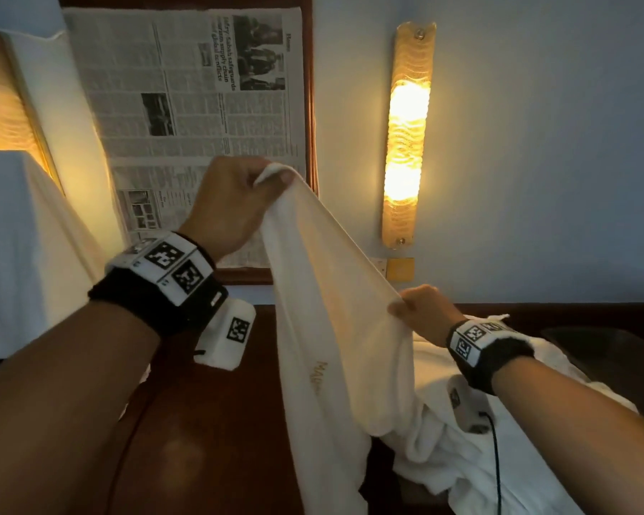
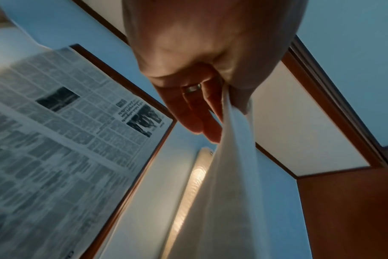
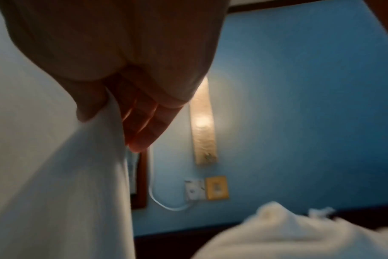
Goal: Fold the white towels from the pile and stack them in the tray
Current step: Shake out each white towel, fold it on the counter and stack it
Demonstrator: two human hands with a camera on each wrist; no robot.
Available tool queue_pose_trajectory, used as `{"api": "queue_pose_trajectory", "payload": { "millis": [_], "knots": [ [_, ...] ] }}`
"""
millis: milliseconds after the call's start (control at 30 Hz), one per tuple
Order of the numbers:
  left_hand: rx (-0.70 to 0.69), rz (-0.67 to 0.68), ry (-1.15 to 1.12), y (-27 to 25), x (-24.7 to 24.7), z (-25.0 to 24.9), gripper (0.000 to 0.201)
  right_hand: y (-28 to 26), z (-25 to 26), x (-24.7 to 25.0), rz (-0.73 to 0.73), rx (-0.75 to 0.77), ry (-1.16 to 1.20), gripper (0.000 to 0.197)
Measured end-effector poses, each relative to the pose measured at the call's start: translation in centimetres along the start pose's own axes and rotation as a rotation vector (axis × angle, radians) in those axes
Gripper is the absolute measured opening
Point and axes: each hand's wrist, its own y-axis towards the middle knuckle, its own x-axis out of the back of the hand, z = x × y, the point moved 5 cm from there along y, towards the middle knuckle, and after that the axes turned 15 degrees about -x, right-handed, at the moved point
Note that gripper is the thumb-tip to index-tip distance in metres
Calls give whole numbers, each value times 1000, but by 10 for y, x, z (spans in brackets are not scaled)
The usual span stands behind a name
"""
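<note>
A white towel (image 1: pixel 331 310) with gold lettering hangs in the air over the dark wooden table (image 1: pixel 209 421). My left hand (image 1: pixel 235 202) is raised high and pinches its top corner; the left wrist view shows the towel (image 2: pixel 228 175) gripped between thumb and fingers (image 2: pixel 199 113). Lower and to the right, my right hand (image 1: pixel 421 310) pinches the towel's edge, thumb against fingers (image 3: pixel 144 122), with the cloth (image 3: pixel 66 184) falling to the left. The pile of white towels (image 1: pixel 480 440) lies on the table at lower right. No tray is in view.
A framed newspaper (image 1: pixel 194 91) hangs on the wall behind my left hand. A lit wall lamp (image 1: pixel 406 143) glows at centre right, with a socket plate (image 1: pixel 398 269) below it. White bedding (image 1: pixel 23 236) fills the left side. A black cable (image 1: pixel 495 459) crosses the pile.
</note>
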Motion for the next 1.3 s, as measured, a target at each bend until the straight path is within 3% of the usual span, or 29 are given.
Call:
{"api": "queue_pose_trajectory", "payload": {
  "millis": [67, 167, 233, 300, 433, 500, 600, 767, 967, 1033, 1133, 1300],
  "knots": [
    [63, 16, -49, -9, 18, 20, 25, 2, -6, 10, -107, -36, 137, 22],
    [163, 165, -165, -25, 19, 37, 24, -7, 34, 49, -261, 60, 386, 23],
    [154, 210, -224, -28, 12, 34, 25, -22, 83, 68, -262, 221, 399, 26],
    [132, 169, -304, -27, 4, 24, 25, -40, 128, 81, -275, 352, 364, 24],
    [199, 192, -458, -27, -27, 15, 24, -61, 171, 103, -395, 457, 368, 11],
    [263, 219, -545, -30, -43, 12, 28, -60, 173, 109, -416, 400, 354, 9],
    [284, 167, -618, -28, -58, 8, 29, -56, 160, 114, -454, 310, 336, 21],
    [177, 110, -568, -11, -62, -1, 23, -67, 133, 95, -293, 310, 411, 20],
    [221, -76, -662, -4, -17, 12, 21, -44, 21, 48, -182, -72, 38, 39],
    [244, -93, -664, -7, -6, 18, 21, -39, -5, 48, -174, -132, 44, 33],
    [318, -61, -709, -19, -10, 24, 22, -35, 8, 72, -287, -35, 235, 23],
    [356, -21, -707, -35, -43, 10, 29, -48, 108, 107, -297, 326, 269, 30]
  ]
}}
